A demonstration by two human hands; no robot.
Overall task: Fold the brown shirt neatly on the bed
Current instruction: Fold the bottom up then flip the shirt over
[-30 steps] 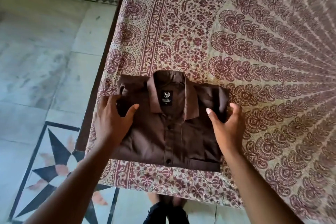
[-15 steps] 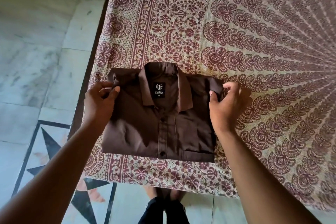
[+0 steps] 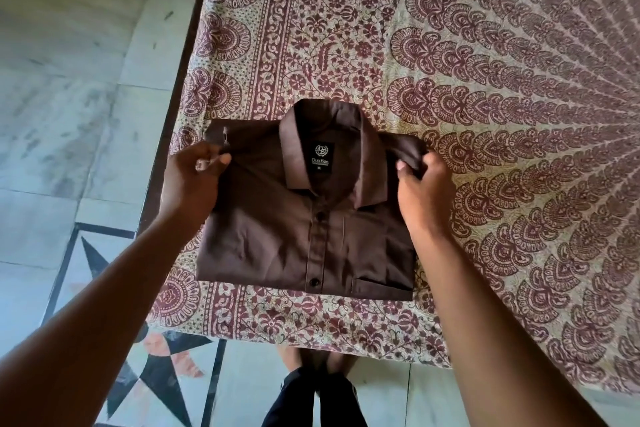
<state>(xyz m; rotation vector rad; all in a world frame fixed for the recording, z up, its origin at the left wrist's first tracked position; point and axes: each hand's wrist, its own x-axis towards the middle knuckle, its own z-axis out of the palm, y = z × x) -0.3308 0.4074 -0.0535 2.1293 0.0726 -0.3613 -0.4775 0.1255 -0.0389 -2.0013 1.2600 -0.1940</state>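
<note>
Both hands barely shifted, left hand (image 3: 192, 180) and right hand (image 3: 424, 191) fingers pinching one folded brown shirt (image 3: 304, 229) shoulders, bed (image 3: 485, 80)

Two bare forearms reach into view from the bottom corners, with no sleeves, watch or jewellery visible on them. The left hand (image 3: 188, 184) and right hand (image 3: 424, 192) are bare, with short, pale fingernails. Below, dark trouser legs (image 3: 311, 399) end above bare feet (image 3: 289, 355).
</note>
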